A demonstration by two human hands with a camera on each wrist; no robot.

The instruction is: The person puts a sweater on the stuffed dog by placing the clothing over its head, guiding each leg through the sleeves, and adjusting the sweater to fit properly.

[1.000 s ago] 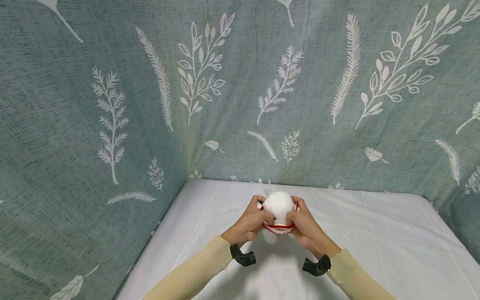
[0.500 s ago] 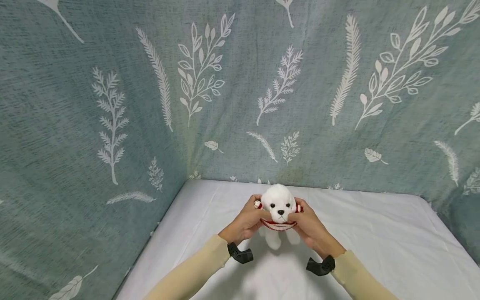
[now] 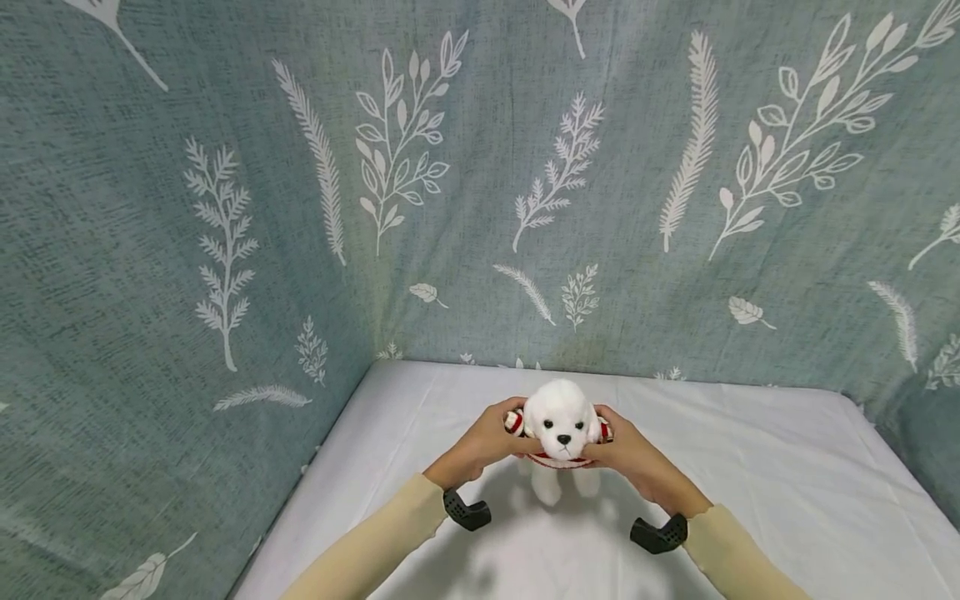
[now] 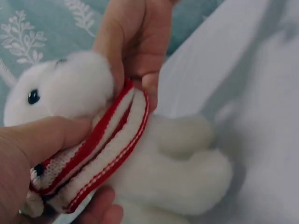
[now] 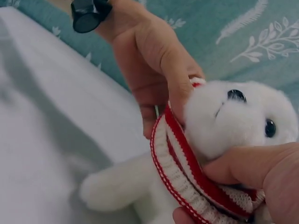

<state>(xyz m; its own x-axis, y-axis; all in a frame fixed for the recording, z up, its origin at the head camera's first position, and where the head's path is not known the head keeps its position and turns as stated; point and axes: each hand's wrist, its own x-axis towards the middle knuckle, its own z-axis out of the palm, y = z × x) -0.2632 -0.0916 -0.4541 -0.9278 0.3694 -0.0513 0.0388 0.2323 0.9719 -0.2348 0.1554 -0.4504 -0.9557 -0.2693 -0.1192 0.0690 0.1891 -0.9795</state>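
Note:
A white plush dog stands on the white-covered table facing me, with black eyes and nose. Round its neck sits a small red-and-white knitted sweater, bunched below the chin, striped bits sticking out on both sides. My left hand pinches the sweater on the left, its thumb lying on the knit under the muzzle and fingertips beneath the hem. My right hand holds the other side likewise, thumb along the collar. White legs show below the sweater. The dog's back is hidden.
The white cloth covers the table, lightly creased. Grey-green curtains with white leaf prints hang behind it and on the left. Each wrist wears a black camera mount, such as the right one.
The dog's head, at first bent with only its white top showing, has come up to face me. The sweater now lies below the chin. Both wrists have spread slightly apart, still holding the sweater.

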